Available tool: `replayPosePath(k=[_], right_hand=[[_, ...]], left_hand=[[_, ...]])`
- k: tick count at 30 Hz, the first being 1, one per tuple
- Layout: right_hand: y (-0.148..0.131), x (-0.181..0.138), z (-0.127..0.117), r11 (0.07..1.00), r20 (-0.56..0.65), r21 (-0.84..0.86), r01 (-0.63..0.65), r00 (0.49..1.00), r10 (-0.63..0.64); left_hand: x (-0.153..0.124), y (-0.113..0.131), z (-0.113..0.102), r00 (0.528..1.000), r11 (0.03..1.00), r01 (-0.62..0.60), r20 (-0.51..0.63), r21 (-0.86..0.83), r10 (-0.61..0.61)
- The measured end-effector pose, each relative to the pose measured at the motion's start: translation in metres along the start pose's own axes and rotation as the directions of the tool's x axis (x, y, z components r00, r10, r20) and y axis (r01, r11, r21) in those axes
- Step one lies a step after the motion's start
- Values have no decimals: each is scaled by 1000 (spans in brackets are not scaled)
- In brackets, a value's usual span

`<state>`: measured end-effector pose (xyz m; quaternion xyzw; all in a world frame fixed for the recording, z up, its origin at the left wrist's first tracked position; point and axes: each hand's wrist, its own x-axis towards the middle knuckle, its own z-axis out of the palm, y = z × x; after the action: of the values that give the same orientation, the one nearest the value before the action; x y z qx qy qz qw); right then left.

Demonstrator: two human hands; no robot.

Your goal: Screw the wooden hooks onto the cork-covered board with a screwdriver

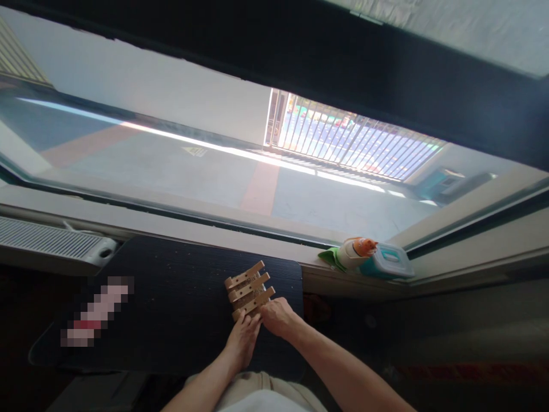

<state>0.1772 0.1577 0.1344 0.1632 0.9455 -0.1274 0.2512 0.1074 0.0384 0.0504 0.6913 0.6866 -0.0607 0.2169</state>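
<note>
A small light-brown wooden slatted piece point(250, 290) lies on the dark table. Three parallel bars with dark holes run across it, and rougher, speckled strips show between them. At its near edge, the fingers of my left hand point(245, 336) are pressed together against the lowest bar. My right hand point(279, 316) is closed at that piece's near right corner, its fingers curled and their tips hidden. Both hands meet there, almost touching. Whatever small part may be between the fingertips cannot be made out.
The dark table point(180, 303) has scattered crumbs and a pixelated patch point(96, 315) on its left. Beyond it are a window sill point(184, 229) and a white radiator point(55, 240). On the right stand a bottle with an orange top point(354, 253) and a lidded teal box point(390, 262).
</note>
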Motion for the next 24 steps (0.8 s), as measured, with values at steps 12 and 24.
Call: replayPosePath(k=[12, 24], right_hand=[[0, -2, -2, 1000, 43, -7, 25, 999, -24], [1, -4, 1, 998, 16, 12, -69, 998, 69]], left_hand=[[2, 0, 3, 1000, 1000, 4, -8, -16, -5], [2, -2, 5, 1000, 1000, 11, -3, -13, -11]])
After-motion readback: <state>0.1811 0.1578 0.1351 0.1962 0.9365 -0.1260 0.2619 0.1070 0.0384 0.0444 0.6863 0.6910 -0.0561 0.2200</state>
